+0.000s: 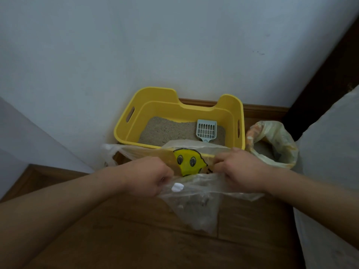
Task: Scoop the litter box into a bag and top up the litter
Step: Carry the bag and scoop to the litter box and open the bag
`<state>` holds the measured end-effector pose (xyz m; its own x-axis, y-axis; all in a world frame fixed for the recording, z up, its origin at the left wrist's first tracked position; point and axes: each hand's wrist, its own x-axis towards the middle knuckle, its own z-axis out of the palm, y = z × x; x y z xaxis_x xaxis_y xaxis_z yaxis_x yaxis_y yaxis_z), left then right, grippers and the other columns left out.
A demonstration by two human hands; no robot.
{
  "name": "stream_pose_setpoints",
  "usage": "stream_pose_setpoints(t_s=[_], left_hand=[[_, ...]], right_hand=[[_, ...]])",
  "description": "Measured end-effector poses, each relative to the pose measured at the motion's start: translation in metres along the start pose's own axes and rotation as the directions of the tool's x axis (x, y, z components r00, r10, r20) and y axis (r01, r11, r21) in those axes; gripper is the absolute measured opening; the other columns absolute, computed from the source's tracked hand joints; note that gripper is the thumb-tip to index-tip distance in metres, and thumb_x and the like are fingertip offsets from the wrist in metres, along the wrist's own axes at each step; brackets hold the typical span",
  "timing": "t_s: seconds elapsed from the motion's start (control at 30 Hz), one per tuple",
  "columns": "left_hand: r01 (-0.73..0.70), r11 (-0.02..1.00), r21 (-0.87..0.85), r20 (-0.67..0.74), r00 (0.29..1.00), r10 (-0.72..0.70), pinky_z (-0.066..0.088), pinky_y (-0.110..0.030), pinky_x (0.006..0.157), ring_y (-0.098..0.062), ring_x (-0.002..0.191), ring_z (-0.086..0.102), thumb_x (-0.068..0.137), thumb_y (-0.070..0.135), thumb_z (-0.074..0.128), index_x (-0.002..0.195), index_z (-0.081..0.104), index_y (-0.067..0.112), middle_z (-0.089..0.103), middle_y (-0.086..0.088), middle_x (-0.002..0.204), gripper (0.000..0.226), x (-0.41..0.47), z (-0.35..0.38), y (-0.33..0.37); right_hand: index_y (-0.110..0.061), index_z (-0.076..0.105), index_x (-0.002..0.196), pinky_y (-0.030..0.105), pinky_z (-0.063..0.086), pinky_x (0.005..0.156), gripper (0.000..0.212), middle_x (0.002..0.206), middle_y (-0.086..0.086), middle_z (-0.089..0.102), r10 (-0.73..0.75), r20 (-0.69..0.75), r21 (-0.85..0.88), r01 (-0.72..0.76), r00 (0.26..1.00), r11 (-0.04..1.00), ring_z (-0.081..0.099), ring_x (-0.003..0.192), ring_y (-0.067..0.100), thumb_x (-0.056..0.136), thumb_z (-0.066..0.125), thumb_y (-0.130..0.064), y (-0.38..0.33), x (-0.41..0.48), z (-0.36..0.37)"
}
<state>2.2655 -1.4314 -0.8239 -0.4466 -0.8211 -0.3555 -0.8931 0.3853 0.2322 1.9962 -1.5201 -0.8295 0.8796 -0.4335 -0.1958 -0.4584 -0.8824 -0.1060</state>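
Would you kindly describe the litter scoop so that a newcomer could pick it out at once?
Look for the yellow litter box standing against the white wall. Inside it, at the right end of the grey-beige litter, lies the scoop. It is the only pale blue thing there, with a slotted blade and a short handle pointing toward the viewer.

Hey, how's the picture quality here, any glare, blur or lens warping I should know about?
Head view: dim, flat, bluish light, no hard shadows; wide-angle stretch enlarges the forearms toward the lower corners; a small white spot, perhaps glare, on the clear bag beside the left hand; yellow litter box and scoop look fairly sharp.
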Motion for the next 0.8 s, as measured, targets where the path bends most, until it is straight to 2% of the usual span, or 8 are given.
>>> stream_pose_setpoints(t_s=[0.07,0.23,0.4,0.47,0.53,0.63,0.73,0.8], left_hand=[[0.013,0.999,-0.034,-0.013,1.0,-0.014,0.042,-0.036,0.06,-0.016,0.066,0.051,0.075,0.011,0.054,0.071,0.052,0.02,0.057,0.002,0.07,0.01,0.001,-0.002,0.003],[-0.008,0.998,-0.059,-0.103,0.995,0.002,0.044,-0.037,0.058,-0.018,0.066,0.052,0.078,0.006,0.055,0.072,0.053,0.019,0.054,0.003,0.066,0.014,0.007,-0.006,0.015],[-0.079,0.991,-0.108,-0.244,0.968,0.051,0.042,-0.035,0.059,-0.014,0.071,0.045,0.07,0.006,0.053,0.068,0.042,0.025,0.042,0.009,0.073,0.022,0.011,0.0,0.017],[-0.064,0.986,-0.156,-0.258,0.966,0.022,0.042,-0.032,0.061,-0.011,0.073,0.043,0.069,0.004,0.053,0.068,0.04,0.026,0.041,0.011,0.075,0.026,0.012,0.005,0.017],[-0.025,0.978,-0.209,-0.249,0.968,-0.029,0.042,-0.034,0.061,-0.011,0.072,0.043,0.069,0.003,0.054,0.067,0.038,0.027,0.044,0.012,0.074,0.029,0.012,0.009,0.019],[0.031,0.954,-0.3,-0.241,0.965,-0.107,0.039,-0.034,0.059,-0.008,0.069,0.044,0.069,0.001,0.052,0.068,0.04,0.03,0.045,0.011,0.073,0.031,0.013,0.011,0.022],[0.078,0.912,-0.403,-0.205,0.963,-0.173,0.036,-0.014,0.068,0.0,0.08,0.047,0.074,-0.006,0.052,0.106,0.061,0.029,0.046,0.021,0.088,0.048,0.012,0.008,0.025],[0.097,0.888,-0.45,-0.15,0.972,-0.183,0.036,-0.004,0.072,-0.001,0.09,0.046,0.078,-0.009,0.052,0.141,0.048,0.022,0.046,0.019,0.112,0.071,0.013,0.008,0.024]], right_hand=[[-0.027,0.069,0.092,0.03,0.037,0.076,0.022,0.099,-0.009,0.061,-0.006,-0.03,0.033,0.007,1.0,0.999,0.056,0.095,0.015,0.077,0.054,-0.022,-0.004,-0.001,-0.001],[-0.027,0.065,0.114,0.029,0.048,0.088,0.034,0.105,-0.011,0.063,0.067,0.032,0.368,-0.074,0.997,0.927,0.056,0.097,0.008,0.08,0.064,-0.019,-0.025,0.004,-0.013],[-0.027,0.063,0.125,0.022,0.046,0.08,0.029,0.09,-0.02,0.063,0.197,0.095,0.675,-0.209,0.976,0.708,0.057,0.082,-0.005,0.099,0.052,-0.035,-0.03,0.015,-0.008],[-0.03,0.059,0.13,0.017,0.041,0.072,0.031,0.084,-0.02,0.059,0.225,0.128,0.672,-0.251,0.966,0.697,0.053,0.073,-0.006,0.101,0.049,-0.036,-0.031,0.018,-0.004],[-0.035,0.054,0.13,0.021,0.047,0.075,0.033,0.094,-0.017,0.063,0.21,0.118,0.619,-0.238,0.97,0.749,0.057,0.081,-0.002,0.097,0.055,-0.034,-0.033,0.018,0.0],[-0.036,0.053,0.11,0.028,0.05,0.08,0.029,0.104,-0.015,0.061,0.168,0.109,0.555,-0.2,0.98,0.808,0.057,0.093,0.005,0.086,0.066,-0.026,-0.037,0.017,0.002],[-0.037,0.061,0.101,0.027,0.048,0.082,0.028,0.102,-0.015,0.062,0.119,0.156,0.505,-0.183,0.981,0.844,0.056,0.094,0.006,0.084,0.062,-0.014,-0.04,0.016,-0.001],[-0.038,0.063,0.116,0.028,0.046,0.094,0.047,0.121,-0.014,0.061,0.097,0.207,0.491,-0.189,0.973,0.851,0.055,0.111,0.007,0.082,0.056,-0.006,-0.04,0.017,0.0]])
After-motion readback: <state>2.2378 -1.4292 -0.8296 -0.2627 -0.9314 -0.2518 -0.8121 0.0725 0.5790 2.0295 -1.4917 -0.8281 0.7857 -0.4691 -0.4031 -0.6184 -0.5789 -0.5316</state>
